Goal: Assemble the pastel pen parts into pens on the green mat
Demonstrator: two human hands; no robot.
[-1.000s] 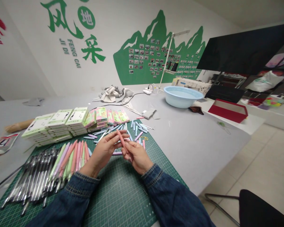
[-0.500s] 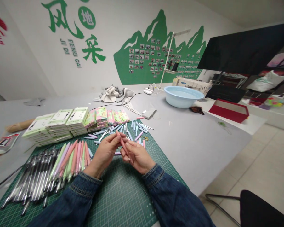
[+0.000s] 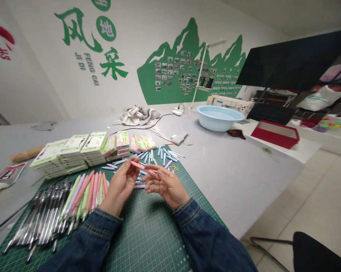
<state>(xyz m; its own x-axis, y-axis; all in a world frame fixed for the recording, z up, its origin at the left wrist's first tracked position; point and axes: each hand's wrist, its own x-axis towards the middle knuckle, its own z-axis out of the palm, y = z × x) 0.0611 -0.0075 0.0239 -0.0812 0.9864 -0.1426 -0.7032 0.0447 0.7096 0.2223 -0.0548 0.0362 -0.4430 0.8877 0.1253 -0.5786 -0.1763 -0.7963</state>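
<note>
A pink pen [image 3: 141, 167] is held between both hands above the green cutting mat [image 3: 148, 234]. The fingertips of my left hand [image 3: 124, 182] pinch its left end. At the other end, my right hand [image 3: 168, 186] has its upper fingers and thumb around the pen, while the lower fingers are loosely curled and apart. Beyond the hands lie scattered blue and purple pen parts [image 3: 166, 153] and thin white refills. Left of my left hand is a row of pink, green and purple pens [image 3: 87, 192], beside a bundle of clear pens with black grips [image 3: 42, 211].
Stacked white-green boxes [image 3: 71, 151] and smaller pink-green boxes [image 3: 122, 141] stand behind the pens. A light blue basin [image 3: 220, 119] and a red box [image 3: 275, 134] are at the right. Grey cloth [image 3: 140, 115] and a cable lie farther back. A black chair [image 3: 315, 253] stands lower right.
The pink pen has turned from steeply slanted to nearly level. My right hand's fingers have loosened and spread, and the hands have moved slightly apart.
</note>
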